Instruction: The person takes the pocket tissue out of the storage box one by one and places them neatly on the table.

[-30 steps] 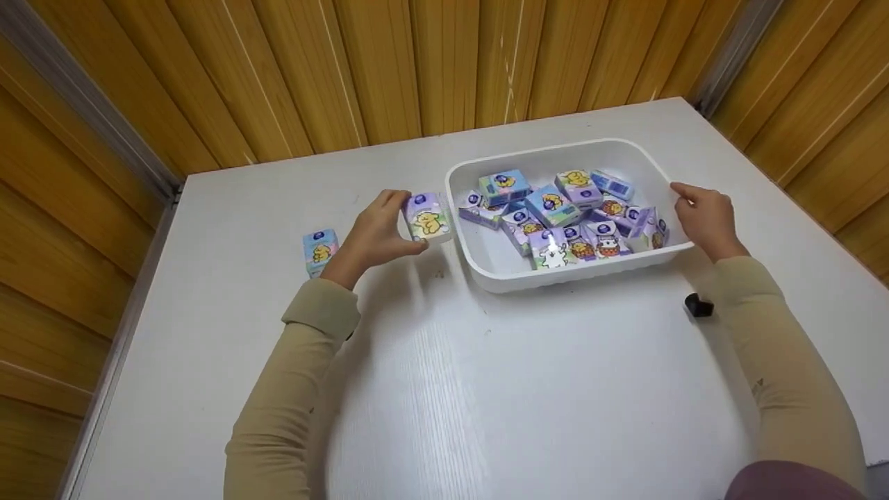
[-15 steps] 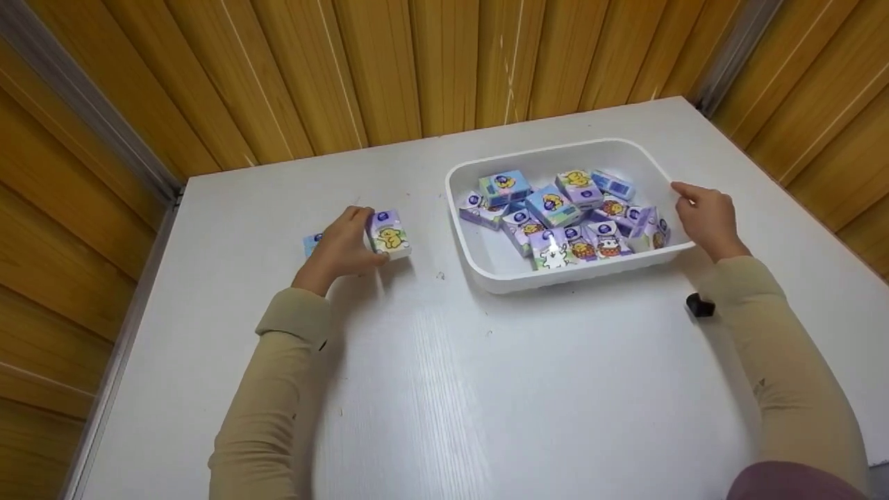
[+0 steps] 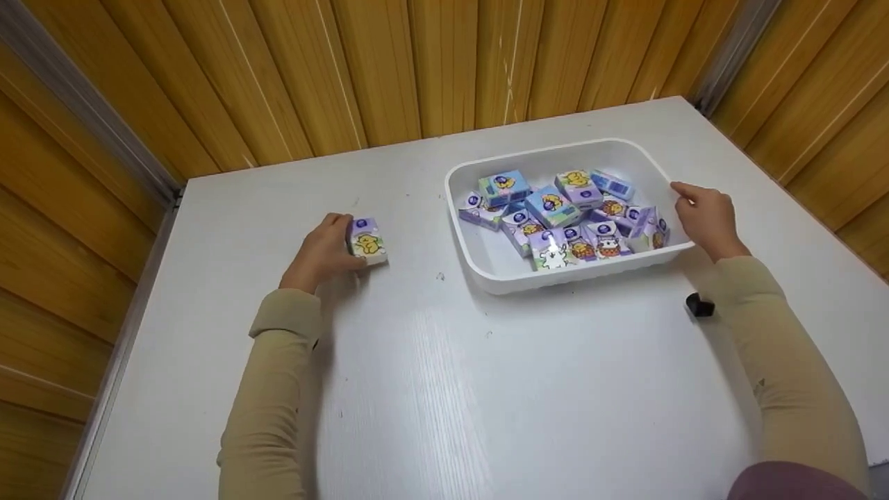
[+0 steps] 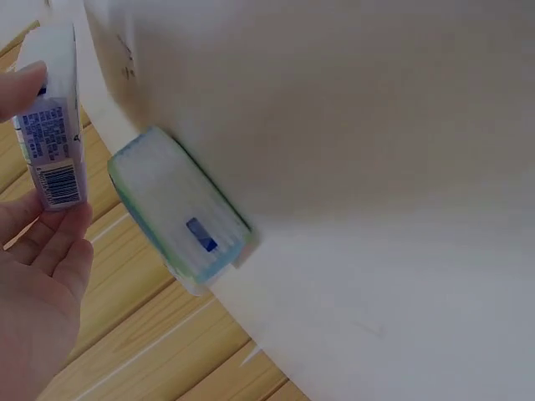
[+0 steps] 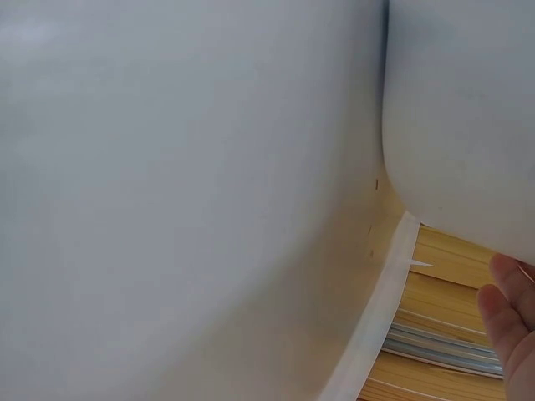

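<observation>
Left hand pinches purple-and-white printed rectangular pack by its ends, near blue-and-white rectangular pack; light pressure, don't clip that one. Right: white rectangular plastic tray, right hand gripping its rim; just brace it.

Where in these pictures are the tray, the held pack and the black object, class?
Tray (image 3: 590,269): head view, on its front wall.
Held pack (image 3: 367,244): head view, on its printed face.
Black object (image 3: 700,305): head view, on its middle.

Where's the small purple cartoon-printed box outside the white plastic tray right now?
In the head view, the purple box is left of centre, held in the left hand, well left of the tray.
</observation>
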### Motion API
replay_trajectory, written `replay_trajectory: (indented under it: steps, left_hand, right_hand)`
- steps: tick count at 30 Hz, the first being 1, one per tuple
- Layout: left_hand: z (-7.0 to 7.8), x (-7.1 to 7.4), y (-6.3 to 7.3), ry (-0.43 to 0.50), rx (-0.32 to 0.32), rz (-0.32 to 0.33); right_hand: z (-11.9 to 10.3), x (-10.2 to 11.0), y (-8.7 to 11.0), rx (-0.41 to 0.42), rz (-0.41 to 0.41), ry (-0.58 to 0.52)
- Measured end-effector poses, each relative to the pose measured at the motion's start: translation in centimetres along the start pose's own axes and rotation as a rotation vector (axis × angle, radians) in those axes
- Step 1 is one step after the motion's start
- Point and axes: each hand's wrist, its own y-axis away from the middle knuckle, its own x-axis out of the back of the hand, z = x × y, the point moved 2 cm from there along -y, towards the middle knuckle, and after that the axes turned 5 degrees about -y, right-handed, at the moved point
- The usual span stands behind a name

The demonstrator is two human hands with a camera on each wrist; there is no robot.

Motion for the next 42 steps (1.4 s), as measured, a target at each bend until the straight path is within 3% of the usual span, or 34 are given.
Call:
replay_trajectory:
  steps: [13,20,29,42]
  left_hand:
    - [-0.9,-0.2,-0.6,-0.100,0.015,0.008]
    - [-1.2,-0.6,-0.9,-0.194,-0.006,0.021]
    - [-1.6,-0.9,-1.0,-0.181,0.030,0.002]
    - [-1.5,-1.1,-0.8,-0.185,0.028,-0.030]
  right_hand:
    - [0.0,0.1,-0.1,-0.030,-0.036,-0.010]
    - [-0.1,0.0,0.0,0.032,0.035,-0.012]
    - [-0.2,0.1,-0.1,-0.013,-0.012,-0.029]
    - [0.0,0.1,0.0,-0.048,-0.041,-0.035]
